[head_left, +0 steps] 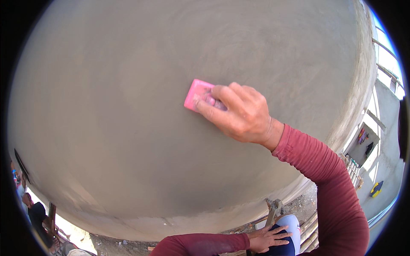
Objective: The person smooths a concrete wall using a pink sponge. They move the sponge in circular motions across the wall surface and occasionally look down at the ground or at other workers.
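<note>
My right hand (243, 109) is wrapped round the handle of a small pink plastering float (197, 94). The float's flat face lies against a broad grey cement-plastered wall (128, 106), near the middle of the view. Part of its handle is hidden behind my fingers. Down at the lower edge, my left hand (270, 240) rests on my knee (291, 226), over white and navy cloth, with its fingers spread and nothing in them. Both arms wear dark red sleeves.
Bamboo poles (309, 234) run beside my knee, near a wooden post (273, 210). Rubble ground (124, 246) shows below the wall. Other people (38, 217) are at the far lower left. A grey wall (386, 136) with an opening stands at right.
</note>
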### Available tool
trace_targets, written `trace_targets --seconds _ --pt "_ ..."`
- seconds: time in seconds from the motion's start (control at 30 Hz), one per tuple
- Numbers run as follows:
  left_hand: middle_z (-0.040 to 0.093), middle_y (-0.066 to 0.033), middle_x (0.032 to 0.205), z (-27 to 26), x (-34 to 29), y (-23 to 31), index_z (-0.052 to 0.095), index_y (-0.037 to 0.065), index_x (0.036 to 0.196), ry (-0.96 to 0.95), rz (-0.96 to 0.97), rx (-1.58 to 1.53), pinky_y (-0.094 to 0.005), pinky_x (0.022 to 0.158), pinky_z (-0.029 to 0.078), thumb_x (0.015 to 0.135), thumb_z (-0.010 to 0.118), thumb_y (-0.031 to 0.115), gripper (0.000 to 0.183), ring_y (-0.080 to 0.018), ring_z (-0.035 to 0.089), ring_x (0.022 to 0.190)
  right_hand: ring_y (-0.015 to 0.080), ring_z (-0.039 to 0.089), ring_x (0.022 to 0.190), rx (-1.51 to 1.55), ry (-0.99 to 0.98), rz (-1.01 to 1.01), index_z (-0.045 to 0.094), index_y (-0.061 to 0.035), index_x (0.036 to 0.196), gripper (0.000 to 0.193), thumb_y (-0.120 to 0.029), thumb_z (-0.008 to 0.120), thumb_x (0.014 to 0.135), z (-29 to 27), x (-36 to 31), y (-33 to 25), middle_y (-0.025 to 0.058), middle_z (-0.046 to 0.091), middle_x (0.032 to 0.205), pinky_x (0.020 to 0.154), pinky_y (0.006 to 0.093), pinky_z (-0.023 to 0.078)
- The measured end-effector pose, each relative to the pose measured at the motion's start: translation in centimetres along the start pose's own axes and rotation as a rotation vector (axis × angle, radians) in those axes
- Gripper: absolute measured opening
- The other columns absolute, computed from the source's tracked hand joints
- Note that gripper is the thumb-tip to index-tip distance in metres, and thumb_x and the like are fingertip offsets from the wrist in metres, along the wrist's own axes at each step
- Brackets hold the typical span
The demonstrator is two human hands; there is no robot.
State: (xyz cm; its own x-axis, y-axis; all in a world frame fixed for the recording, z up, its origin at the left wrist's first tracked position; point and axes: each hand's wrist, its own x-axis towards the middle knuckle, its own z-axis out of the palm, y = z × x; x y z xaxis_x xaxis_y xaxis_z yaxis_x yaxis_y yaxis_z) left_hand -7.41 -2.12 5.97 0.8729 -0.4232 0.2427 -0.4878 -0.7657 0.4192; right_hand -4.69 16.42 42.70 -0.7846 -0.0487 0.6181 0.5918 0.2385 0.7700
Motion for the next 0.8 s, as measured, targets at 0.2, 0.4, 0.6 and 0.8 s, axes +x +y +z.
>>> trace_targets --seconds 0.2,0.4,0.6,0.8 --pt "0.014 -0.0051 0.188 1.4 -0.2 -0.2 0.04 0.026 0.173 0.001 0.037 0.096 -0.0696 0.127 0.026 0.087 0.071 0.029 0.091 -0.0367 0.007 0.173 0.016 0.063 0.074 -0.221 0.251 0.448 0.077 -0.0206 0.113 0.035 -0.004 0.08 0.083 -3.4 -4.9 9.7 0.0006 0.065 0.093 0.053 0.0308 0.049" --pt "0.014 -0.0049 0.188 -0.1 0.4 0.0 0.033 0.031 0.176 -0.036 0.02 0.042 -0.0773 0.132 0.008 0.099 0.062 0.05 0.085 -0.0406 0.007 0.173 0.0174 0.067 0.073 -0.14 0.177 0.311 0.081 -0.0177 0.108 0.029 0.0 0.08 0.085 -1.0 -0.7 3.0 0.0032 0.07 0.089 0.061 0.0319 0.054" --pt "0.011 -0.004 0.189 4.7 1.2 -3.1 0.031 0.033 0.176 0.109 0.177 -0.57 -0.0752 0.133 -0.002 0.096 0.053 0.075 0.093 -0.0398 0.0 0.173 0.0168 0.064 0.067 -0.287 0.37 0.415 0.08 -0.0213 0.104 0.023 -0.005 0.08 0.087 -2.6 4.2 12.9 -0.0007 0.068 0.085 0.054 0.0321 0.051" --pt "0.011 -0.0042 0.188 5.6 0.8 -4.2 0.029 0.034 0.177 0.091 0.103 -0.237 -0.0744 0.134 -0.001 0.09 0.048 0.09 0.105 -0.0393 0.0 0.173 0.0171 0.065 0.067 -0.147 0.321 0.277 0.082 -0.019 0.106 0.018 -0.006 0.077 0.094 -0.8 4.1 8.6 0.0003 0.071 0.083 0.056 0.033 0.052"
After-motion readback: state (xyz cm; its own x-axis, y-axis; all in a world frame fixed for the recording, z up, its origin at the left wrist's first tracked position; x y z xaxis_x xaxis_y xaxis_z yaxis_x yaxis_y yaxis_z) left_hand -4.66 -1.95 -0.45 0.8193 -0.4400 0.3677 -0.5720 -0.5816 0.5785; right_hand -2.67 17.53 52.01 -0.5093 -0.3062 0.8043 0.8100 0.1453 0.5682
